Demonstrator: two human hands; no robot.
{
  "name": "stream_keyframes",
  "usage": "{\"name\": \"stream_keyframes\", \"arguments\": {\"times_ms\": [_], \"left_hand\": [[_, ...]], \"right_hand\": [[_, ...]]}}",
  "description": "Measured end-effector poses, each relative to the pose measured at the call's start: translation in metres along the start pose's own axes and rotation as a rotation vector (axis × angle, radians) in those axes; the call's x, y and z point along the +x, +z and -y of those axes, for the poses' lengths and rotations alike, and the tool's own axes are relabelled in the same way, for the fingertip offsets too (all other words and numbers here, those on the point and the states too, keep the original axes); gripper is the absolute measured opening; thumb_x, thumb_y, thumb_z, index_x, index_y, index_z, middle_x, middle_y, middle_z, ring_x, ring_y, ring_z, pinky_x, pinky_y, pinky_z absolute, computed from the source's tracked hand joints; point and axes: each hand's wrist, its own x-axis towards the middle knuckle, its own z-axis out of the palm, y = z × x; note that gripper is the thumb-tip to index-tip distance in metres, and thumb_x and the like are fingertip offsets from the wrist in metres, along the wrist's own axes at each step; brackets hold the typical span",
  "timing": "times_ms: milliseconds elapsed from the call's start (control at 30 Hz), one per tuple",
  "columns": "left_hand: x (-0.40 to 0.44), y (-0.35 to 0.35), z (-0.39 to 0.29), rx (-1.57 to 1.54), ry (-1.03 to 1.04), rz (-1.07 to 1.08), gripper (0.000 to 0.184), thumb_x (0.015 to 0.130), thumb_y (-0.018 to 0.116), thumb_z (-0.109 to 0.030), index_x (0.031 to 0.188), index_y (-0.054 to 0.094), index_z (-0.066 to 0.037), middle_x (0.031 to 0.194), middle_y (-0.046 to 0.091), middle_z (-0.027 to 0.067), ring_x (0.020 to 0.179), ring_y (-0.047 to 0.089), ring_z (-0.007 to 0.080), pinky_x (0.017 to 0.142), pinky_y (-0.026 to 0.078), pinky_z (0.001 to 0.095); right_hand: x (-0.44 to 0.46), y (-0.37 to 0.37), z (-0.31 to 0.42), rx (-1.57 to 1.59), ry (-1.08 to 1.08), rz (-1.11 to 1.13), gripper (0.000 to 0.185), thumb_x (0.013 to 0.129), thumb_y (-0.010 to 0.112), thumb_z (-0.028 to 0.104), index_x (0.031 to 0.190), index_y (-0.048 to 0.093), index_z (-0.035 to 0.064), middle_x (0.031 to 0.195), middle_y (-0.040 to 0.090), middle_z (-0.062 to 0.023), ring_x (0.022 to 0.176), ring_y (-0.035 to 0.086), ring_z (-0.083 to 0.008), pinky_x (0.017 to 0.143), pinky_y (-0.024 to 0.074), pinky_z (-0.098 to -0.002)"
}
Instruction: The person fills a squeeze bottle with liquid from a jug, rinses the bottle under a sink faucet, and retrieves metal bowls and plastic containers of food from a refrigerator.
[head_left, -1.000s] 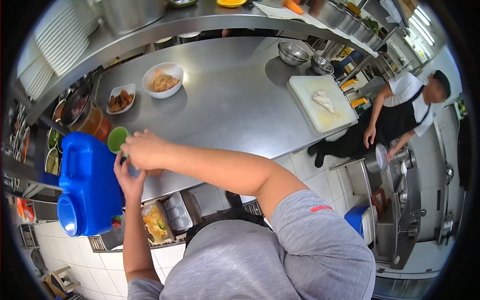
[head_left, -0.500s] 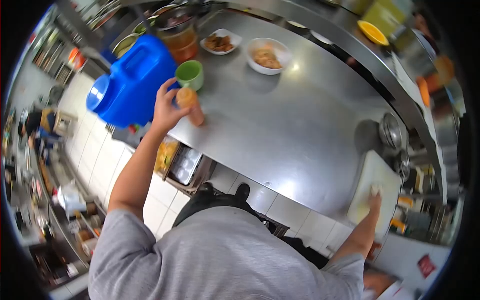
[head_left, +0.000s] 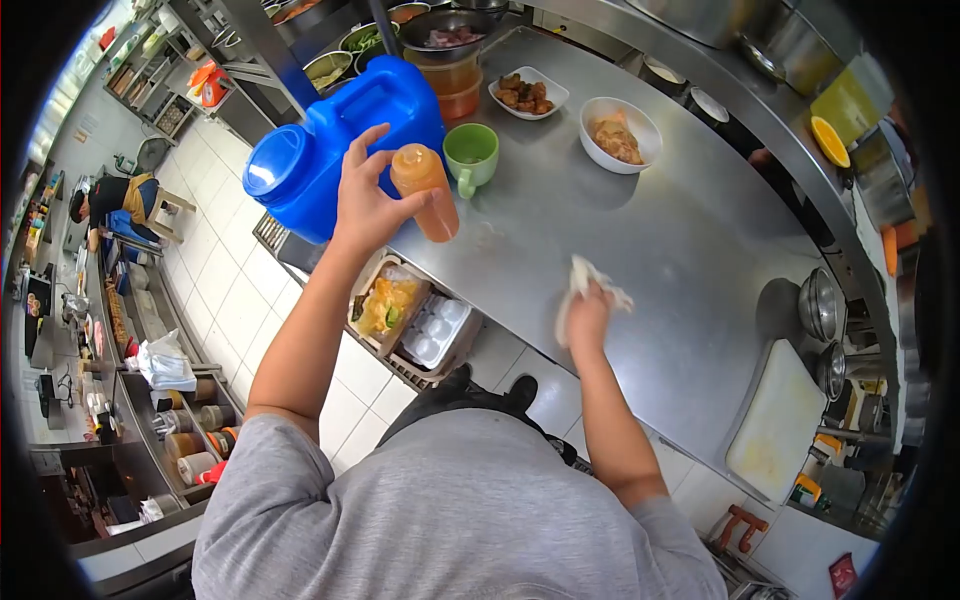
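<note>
My left hand (head_left: 368,200) has its thumb and fingers around an orange squeeze bottle (head_left: 432,195), near the counter's left front edge. The palm side of the grip is partly hidden. A green cup (head_left: 471,150) stands just beyond the bottle, and a big blue plastic jug (head_left: 390,110) is on the left. My right hand (head_left: 587,318) is closed on a whitish cloth (head_left: 592,280), pressed to the steel counter (head_left: 680,290) near its front edge.
Behind are a white dish of browned pieces (head_left: 528,94) and a white bowl of food (head_left: 619,135). A white cutting board (head_left: 780,420) and metal bowls (head_left: 818,305) are at right. Below the counter sits a crate (head_left: 430,335). A person (head_left: 125,205) is far left.
My right hand has moved left with the cloth, from the cutting board onto the steel counter. My left hand and the bottle have shifted left relative to the green cup. The view has turned.
</note>
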Motion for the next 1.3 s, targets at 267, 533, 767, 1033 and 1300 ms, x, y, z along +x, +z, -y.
{"name": "stream_keyframes", "arguments": {"times_ms": [267,533,767,1033,1300], "left_hand": [[-0.006,-0.018,0.031,-0.086,0.044,0.005,0.051,0.062,0.087,-0.030,0.101,0.070,-0.002,0.140,0.047,0.0131,0.130,0.045,0.0307,0.105,0.041,0.0437],[-0.011,-0.023,0.019,-0.183,0.209,0.066,0.049,0.059,0.086,-0.028,0.098,0.069,-0.003,0.138,0.049,0.0160,0.126,0.046,0.0346,0.103,0.040,0.0440],[-0.050,0.009,-0.104,-0.352,0.548,0.214,0.052,0.057,0.086,-0.026,0.099,0.066,-0.003,0.140,0.048,0.0164,0.126,0.047,0.0354,0.104,0.038,0.0443],[-0.185,0.082,-0.297,-0.688,0.721,0.503,0.050,0.060,0.083,-0.024,0.100,0.064,-0.003,0.142,0.045,0.0183,0.131,0.042,0.0353,0.110,0.030,0.0478],[-0.332,0.152,-0.523,-0.990,0.860,0.756,0.043,0.064,0.081,-0.019,0.099,0.064,-0.001,0.142,0.045,0.0172,0.130,0.043,0.0331,0.109,0.031,0.0444]], "right_hand": [[0.015,0.148,0.146,-0.298,-0.576,0.333,0.039,0.083,0.054,0.007,0.117,0.070,0.0199,0.120,0.058,-0.0127,0.111,0.055,-0.0329,0.096,0.0443,-0.0432],[-0.045,0.021,0.065,-0.318,-0.383,0.385,0.044,0.080,0.058,0.003,0.119,0.069,0.0196,0.128,0.055,-0.0121,0.117,0.052,-0.0343,0.103,0.0416,-0.0443],[-0.160,-0.122,0.018,-0.004,-0.229,0.042,0.061,0.082,0.067,0.011,0.140,0.047,0.0132,0.138,0.048,-0.0186,0.127,0.047,-0.0374,0.106,0.0407,-0.0443],[-0.531,-0.223,-0.266,0.038,0.951,-0.339,0.061,0.073,0.074,0.022,0.129,0.058,0.0026,0.103,0.070,-0.0187,0.091,0.069,-0.0305,0.083,0.0543,-0.0392],[-0.748,-0.323,-0.297,0.681,1.351,-1.004,0.045,0.082,0.071,0.015,0.125,0.060,0.0054,0.098,0.067,-0.0108,0.082,0.064,-0.0186,0.067,0.0522,-0.0329]]}}
